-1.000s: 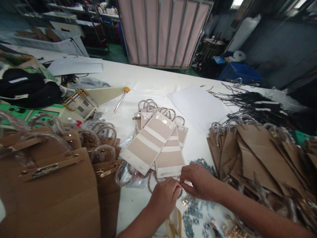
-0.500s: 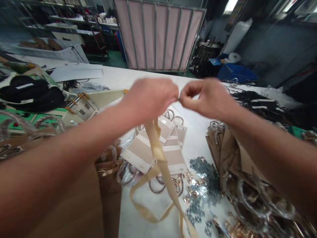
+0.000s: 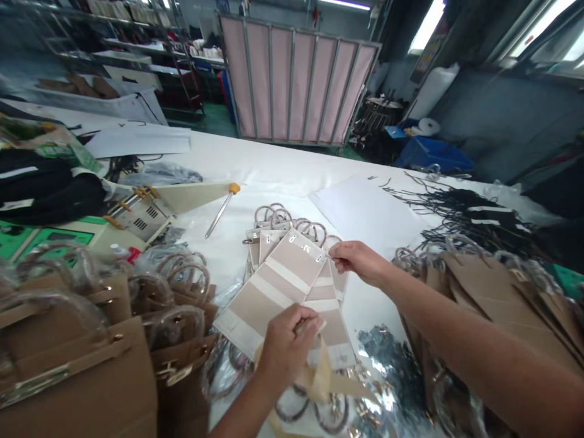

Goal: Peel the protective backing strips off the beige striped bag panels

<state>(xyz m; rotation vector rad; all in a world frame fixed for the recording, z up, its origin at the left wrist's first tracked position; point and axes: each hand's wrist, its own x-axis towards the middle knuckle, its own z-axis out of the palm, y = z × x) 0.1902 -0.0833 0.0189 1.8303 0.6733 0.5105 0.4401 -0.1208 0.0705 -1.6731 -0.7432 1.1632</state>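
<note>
A fan of flat beige and white striped bag panels [image 3: 278, 283] with small metal fittings lies in the middle of the white table [image 3: 255, 164]. My right hand [image 3: 360, 260] pinches the top right corner of the uppermost panel. My left hand [image 3: 288, 348] is closed at the panel's lower edge, gripping a cream strap [image 3: 323, 380] that trails down toward me. Looped handles [image 3: 278, 214] stick out behind the panels.
Brown paper bags with clear wrapped handles [image 3: 91, 340] fill the left front. More flat brown bags [image 3: 502, 292] lie at the right. Small silver metal parts [image 3: 387, 353] are scattered below my right arm. A cream machine [image 3: 150, 210], white sheet [image 3: 369, 210] and black cords [image 3: 465, 207] lie farther back.
Both hands, raised together in front of the camera half a second ago with the strap hanging, have dropped apart onto the panel stack; the strap came down with my left hand.
</note>
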